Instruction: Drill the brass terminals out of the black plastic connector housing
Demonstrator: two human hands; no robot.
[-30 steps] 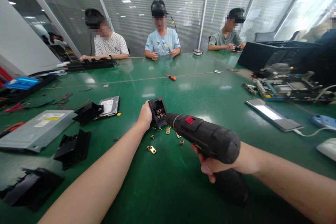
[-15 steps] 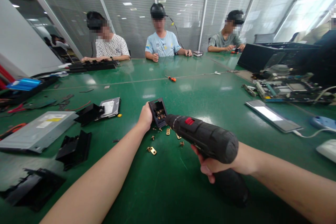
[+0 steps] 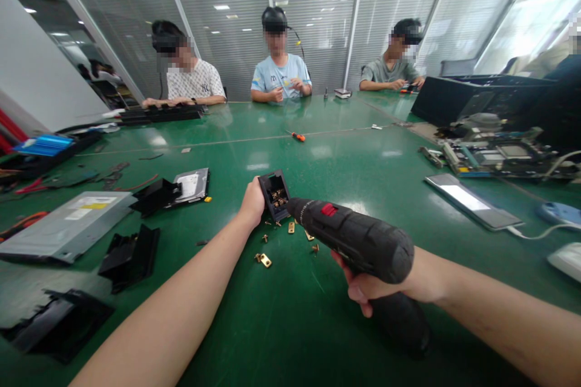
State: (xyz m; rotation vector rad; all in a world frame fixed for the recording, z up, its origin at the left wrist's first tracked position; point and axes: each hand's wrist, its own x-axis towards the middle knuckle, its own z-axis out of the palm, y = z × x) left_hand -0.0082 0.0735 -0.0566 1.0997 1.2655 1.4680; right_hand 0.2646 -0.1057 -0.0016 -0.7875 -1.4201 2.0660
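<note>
My left hand (image 3: 253, 201) grips the left side of a small black open box (image 3: 276, 184), tilted so that its inside faces me. Brass-coloured metal parts show inside it. A black cordless drill (image 3: 349, 233) with a red switch is in my right hand (image 3: 363, 287), fingers wrapped round the handle. Its chuck points left at the box's right edge; the tip is hidden, so I cannot tell whether it touches anything. Below the box, a brass plate (image 3: 265, 260), a second brass plate (image 3: 291, 228) and several small screws (image 3: 315, 248) lie on the green table (image 3: 290, 326).
To the left lie a silver metal drive (image 3: 68, 224), a hard drive (image 3: 190, 186) and black plastic brackets (image 3: 129, 257). A phone (image 3: 472, 199) and circuit boards (image 3: 499, 151) are at the right. An orange screwdriver (image 3: 298, 136) lies farther back. Several people sit around the table.
My hands, the box and the drill hold nearly the same place. Across the table, the middle person has raised a hand toward the chest, leaving a small dark object standing on the table.
</note>
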